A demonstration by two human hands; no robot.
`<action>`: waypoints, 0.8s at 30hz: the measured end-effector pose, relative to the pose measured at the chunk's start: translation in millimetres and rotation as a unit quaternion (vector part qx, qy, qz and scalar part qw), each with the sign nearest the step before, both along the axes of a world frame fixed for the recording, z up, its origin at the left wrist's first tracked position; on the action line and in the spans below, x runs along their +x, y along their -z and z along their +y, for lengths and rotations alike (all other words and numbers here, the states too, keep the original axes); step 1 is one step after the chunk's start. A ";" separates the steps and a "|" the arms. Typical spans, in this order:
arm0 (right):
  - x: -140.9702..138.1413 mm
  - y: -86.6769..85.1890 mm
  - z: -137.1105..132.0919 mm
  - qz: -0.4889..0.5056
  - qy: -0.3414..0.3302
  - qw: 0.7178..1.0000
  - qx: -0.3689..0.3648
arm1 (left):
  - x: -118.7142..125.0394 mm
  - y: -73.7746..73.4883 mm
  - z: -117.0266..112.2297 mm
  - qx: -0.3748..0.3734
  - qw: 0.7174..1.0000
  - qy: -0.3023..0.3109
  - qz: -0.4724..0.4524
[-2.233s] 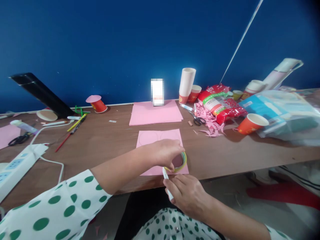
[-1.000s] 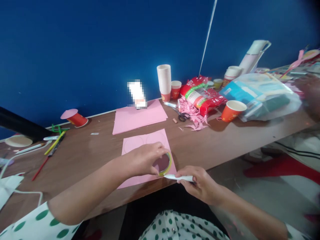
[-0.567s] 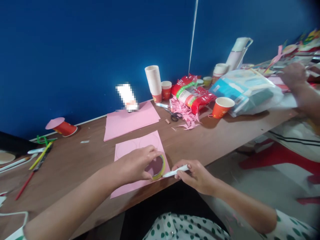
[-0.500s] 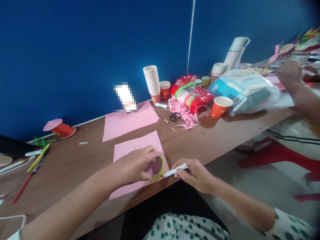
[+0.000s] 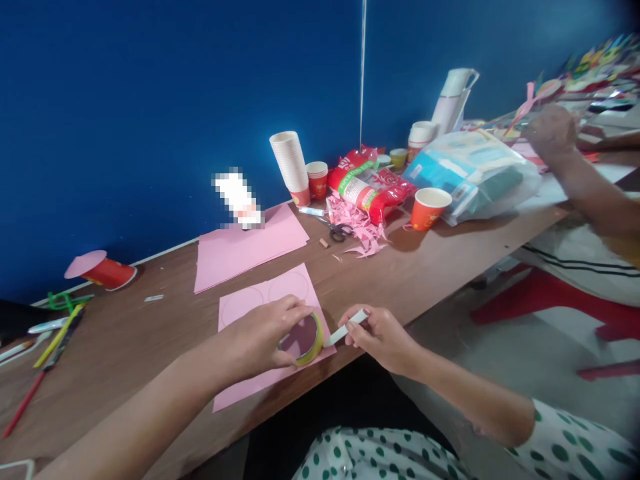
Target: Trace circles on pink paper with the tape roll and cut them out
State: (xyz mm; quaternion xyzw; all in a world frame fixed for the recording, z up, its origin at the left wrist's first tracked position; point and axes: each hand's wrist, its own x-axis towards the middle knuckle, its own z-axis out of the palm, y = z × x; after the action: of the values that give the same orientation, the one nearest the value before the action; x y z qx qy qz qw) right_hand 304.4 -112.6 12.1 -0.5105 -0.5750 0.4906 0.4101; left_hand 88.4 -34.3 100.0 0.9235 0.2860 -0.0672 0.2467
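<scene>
So the person's left grip (image 5: 265, 333) is closed on a yellow tape roll (image 5: 317, 341), thumb and fingers around its rim. The roll is sitting on a pink sheet (image 5: 260, 379) near the corner closest to the right hand, with pink showing through the hole in the middle. The right grip (image 5: 384, 339) is pinching a white pen (image 5: 345, 327), tilted so the tip ends up right at the outer edge of the roll. Can't really tell if it's touching the paper there. Two faint circle outlines show on the far half of the sheet, side by side.

Sheet's on a brown wooden surface (image 5: 400, 287), close to the near edge. Just behind it there's a pile of pink paper (image 5: 250, 252), with a blurred-out bright thing standing at its back edge. Over to the right you've got a tall stack of white cups (image 5: 288, 163), a shorter red stack (image 5: 317, 181) next to it, then a shiny red packet (image 5: 374, 188) with pink paper shreds (image 5: 357, 221) and black scissors (image 5: 341, 232) in front. An orange cup (image 5: 431, 210) stands by a clear bag (image 5: 483, 177). Way off right, another person's hand (image 5: 553, 133) is over the same surface, kinda blurry.
</scene>
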 end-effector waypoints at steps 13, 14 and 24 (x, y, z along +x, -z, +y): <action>-4.2 -1.3 0.8 0.007 0.066 0.998 0.018 | 0.9 1.4 0.6 0.007 1.000 0.005 -0.002; -4.5 -1.2 1.0 0.006 0.070 0.997 0.021 | 0.8 1.3 0.5 0.007 1.000 0.005 -0.001; -6.7 4.2 2.0 0.021 0.111 0.993 0.025 | 2.5 -0.3 0.4 -0.009 1.000 0.001 -0.007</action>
State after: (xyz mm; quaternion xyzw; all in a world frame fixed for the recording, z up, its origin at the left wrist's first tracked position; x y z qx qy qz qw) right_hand 297.7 -110.6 7.9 -0.5506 -0.5176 0.4383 0.4868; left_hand 91.0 -33.8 100.3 0.9218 0.2827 -0.0640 0.2573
